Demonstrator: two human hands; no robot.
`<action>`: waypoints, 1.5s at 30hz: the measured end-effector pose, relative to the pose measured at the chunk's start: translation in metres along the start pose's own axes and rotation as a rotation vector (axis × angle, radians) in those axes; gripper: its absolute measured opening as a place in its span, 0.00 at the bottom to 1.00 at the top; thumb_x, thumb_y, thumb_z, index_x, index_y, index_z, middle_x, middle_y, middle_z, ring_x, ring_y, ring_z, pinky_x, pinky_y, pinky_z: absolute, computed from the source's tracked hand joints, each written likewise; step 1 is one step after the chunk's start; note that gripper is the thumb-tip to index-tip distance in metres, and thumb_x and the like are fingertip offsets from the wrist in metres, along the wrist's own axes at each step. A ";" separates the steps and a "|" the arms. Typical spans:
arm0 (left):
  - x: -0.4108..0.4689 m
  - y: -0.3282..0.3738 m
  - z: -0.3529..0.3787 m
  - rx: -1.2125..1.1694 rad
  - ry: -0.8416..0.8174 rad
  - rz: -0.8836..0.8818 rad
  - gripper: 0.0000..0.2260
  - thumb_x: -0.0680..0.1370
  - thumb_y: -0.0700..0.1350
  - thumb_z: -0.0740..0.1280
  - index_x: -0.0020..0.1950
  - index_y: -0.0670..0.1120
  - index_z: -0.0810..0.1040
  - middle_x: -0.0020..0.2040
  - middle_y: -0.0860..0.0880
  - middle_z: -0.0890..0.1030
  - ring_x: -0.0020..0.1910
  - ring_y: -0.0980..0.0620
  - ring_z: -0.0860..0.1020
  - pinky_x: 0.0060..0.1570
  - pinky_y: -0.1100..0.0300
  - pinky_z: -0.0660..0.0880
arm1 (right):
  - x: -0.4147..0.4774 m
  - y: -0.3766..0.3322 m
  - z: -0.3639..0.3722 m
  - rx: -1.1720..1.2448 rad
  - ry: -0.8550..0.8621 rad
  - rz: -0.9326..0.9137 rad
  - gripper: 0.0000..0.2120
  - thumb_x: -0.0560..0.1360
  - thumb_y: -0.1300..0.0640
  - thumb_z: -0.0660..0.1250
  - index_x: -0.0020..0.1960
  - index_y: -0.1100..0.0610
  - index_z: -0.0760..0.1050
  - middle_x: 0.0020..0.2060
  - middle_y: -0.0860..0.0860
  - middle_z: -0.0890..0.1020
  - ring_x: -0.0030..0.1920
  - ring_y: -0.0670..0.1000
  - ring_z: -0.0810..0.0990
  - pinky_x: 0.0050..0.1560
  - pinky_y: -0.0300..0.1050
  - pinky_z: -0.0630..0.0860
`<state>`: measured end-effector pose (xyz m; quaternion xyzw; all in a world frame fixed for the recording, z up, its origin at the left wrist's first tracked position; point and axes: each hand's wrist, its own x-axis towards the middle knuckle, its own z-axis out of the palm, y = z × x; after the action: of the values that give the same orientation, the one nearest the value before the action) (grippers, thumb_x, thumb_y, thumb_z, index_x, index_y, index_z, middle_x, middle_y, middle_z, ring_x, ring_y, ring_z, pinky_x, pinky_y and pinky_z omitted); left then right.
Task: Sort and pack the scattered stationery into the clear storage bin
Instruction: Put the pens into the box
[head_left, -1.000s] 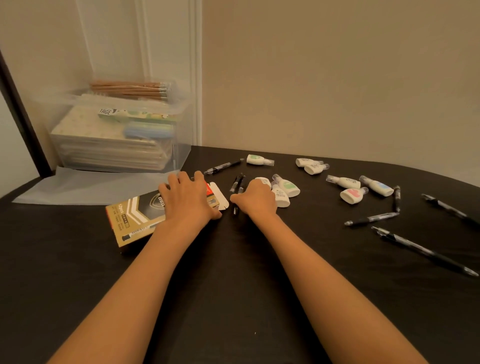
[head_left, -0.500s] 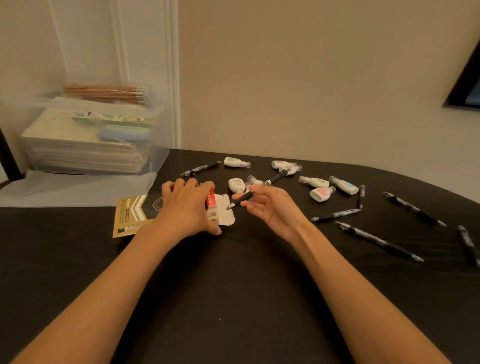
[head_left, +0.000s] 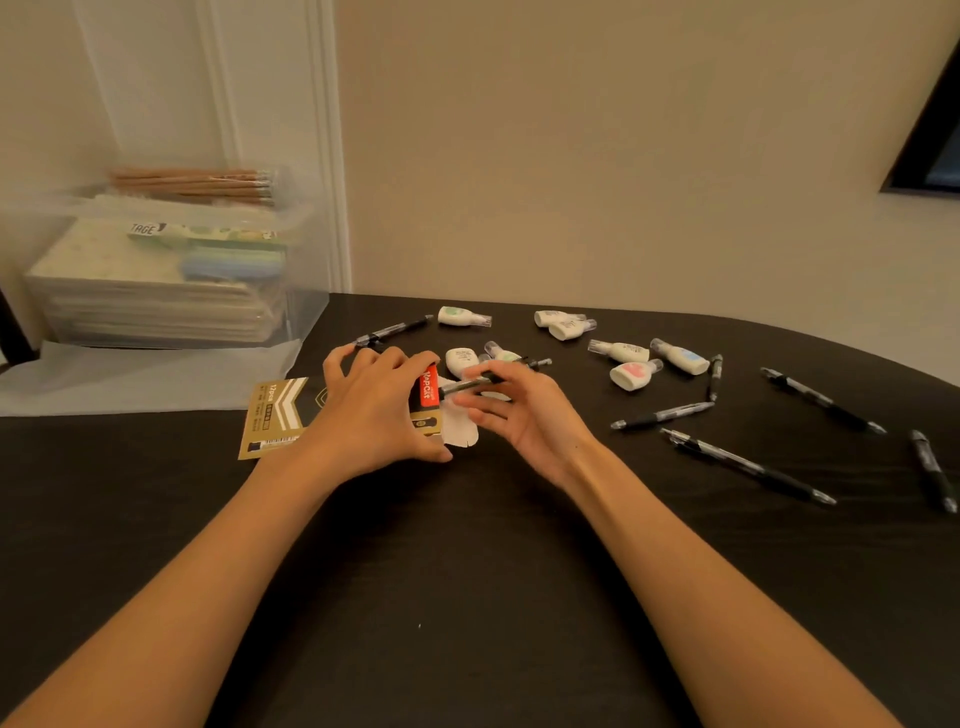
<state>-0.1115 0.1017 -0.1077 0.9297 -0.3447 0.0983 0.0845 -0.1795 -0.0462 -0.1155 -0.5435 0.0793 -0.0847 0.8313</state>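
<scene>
Pen (head_left: 470, 385) pinched between right hand (head_left: 524, 415) thumb and fingers, tip at open end of box (head_left: 275, 415), gripped across its width by left hand (head_left: 371, 415) on table (head_left: 467, 571). Keep pen level with opening, feed straight in, hold box still.

Home room: door trim (head_left: 332, 156), dark table (head_left: 467, 597)

Seven pens (head_left: 748, 466), eight correction tapes (head_left: 632, 375), one box (head_left: 275, 415), one bin (head_left: 307, 312).
</scene>
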 end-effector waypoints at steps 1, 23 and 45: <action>0.001 -0.001 0.000 0.000 0.000 -0.005 0.44 0.66 0.66 0.70 0.75 0.55 0.54 0.71 0.52 0.64 0.72 0.49 0.59 0.72 0.50 0.45 | 0.000 -0.002 0.000 0.050 0.022 -0.010 0.12 0.79 0.58 0.60 0.56 0.64 0.75 0.48 0.58 0.81 0.42 0.51 0.84 0.37 0.38 0.80; -0.001 0.001 -0.004 -0.080 0.030 0.016 0.42 0.64 0.65 0.72 0.71 0.50 0.61 0.68 0.51 0.68 0.69 0.50 0.63 0.69 0.53 0.52 | -0.002 0.004 0.008 -0.732 0.027 -0.217 0.09 0.72 0.64 0.69 0.52 0.57 0.81 0.45 0.43 0.77 0.45 0.40 0.76 0.38 0.25 0.72; 0.014 -0.033 -0.012 0.053 0.057 -0.277 0.42 0.63 0.64 0.73 0.70 0.46 0.64 0.67 0.45 0.69 0.66 0.44 0.66 0.64 0.51 0.59 | 0.023 0.009 0.012 -0.403 0.247 -0.090 0.19 0.72 0.73 0.57 0.53 0.57 0.80 0.57 0.52 0.76 0.53 0.47 0.75 0.58 0.41 0.74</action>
<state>-0.0812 0.1202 -0.0953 0.9672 -0.2078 0.1209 0.0824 -0.1539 -0.0366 -0.1200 -0.6868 0.1714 -0.1700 0.6855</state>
